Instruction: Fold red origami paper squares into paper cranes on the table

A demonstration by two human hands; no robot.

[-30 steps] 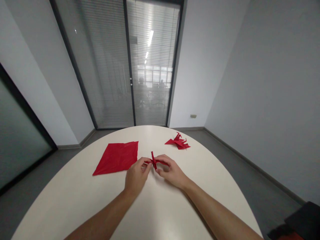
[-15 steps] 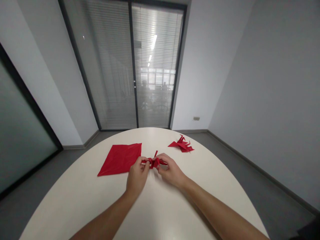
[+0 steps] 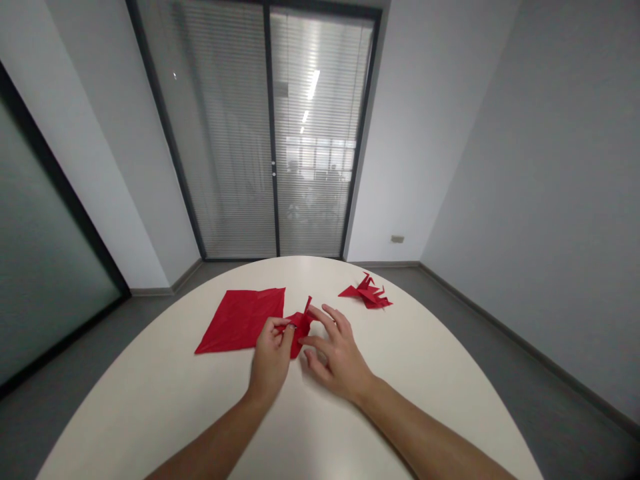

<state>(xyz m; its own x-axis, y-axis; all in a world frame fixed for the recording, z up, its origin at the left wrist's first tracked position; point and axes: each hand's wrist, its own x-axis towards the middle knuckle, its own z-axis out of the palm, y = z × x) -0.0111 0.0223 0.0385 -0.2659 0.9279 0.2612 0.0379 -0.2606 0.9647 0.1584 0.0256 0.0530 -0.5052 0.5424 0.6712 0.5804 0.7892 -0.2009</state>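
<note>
A folded red paper crane [image 3: 301, 325] is pinched between the thumb and fingers of my left hand [image 3: 273, 347], just above the table. One narrow tip of it points up and away from me. My right hand [image 3: 337, 350] is at the crane's right side with its fingers spread, the fingertips close to or touching its edge; I cannot tell which. Where my left fingers cover the crane, its folds are hidden.
Left of my hands, flat red paper [image 3: 240, 320] lies on the round white table [image 3: 200, 413]. Folded red paper cranes [image 3: 369, 293] sit close together at the back right. Beyond the table's far edge stand a glass partition with blinds [image 3: 230, 147] and a white wall.
My right hand has loosened its pinch and spread its fingers. The crane has turned in my left hand, with a broad part now pointing down toward me. The view has shifted slightly.
</note>
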